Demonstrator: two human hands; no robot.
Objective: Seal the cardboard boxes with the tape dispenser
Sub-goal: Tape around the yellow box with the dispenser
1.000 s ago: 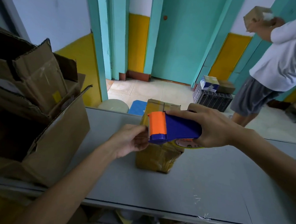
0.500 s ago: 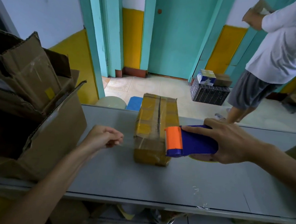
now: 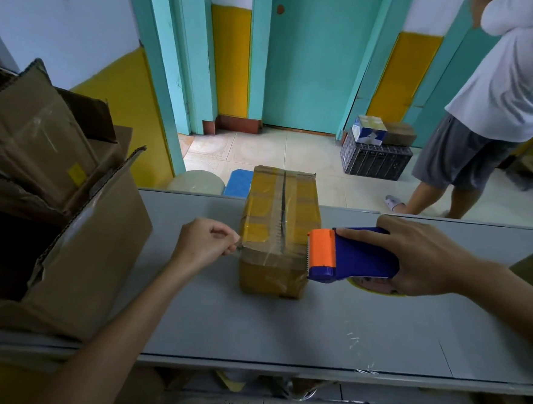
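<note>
- We see a flat, smooth grey table across the whole width, matte, with a few scraps of clear film stuck near its front edge.
- Big open carton on the table's left end: brown corrugated board, ragged flaps, more bent cardboard stacked in it.
- Person in a white shirt and grey shorts stands on the tiled floor, back right.
- Black plastic lattice crate on the floor by the teal door, small boxes on top.
- Cardboard box, oblong, sits mid-table between both hands; it is glossy, with yellowish tape bands and a centre seam running along its top.
- Tape dispenser: hard plastic, blue body, orange toothed head, which touches the box's near right edge; a yellow-cored roll shows underneath.
- Right hand grips the blue body, index finger laid along the top.
- Left hand is curled, pinching the tape end just beside the box's left edge.
- Clear tape strip, thin and shiny, is stretched across the box's near end, from pinch to dispenser.
</note>
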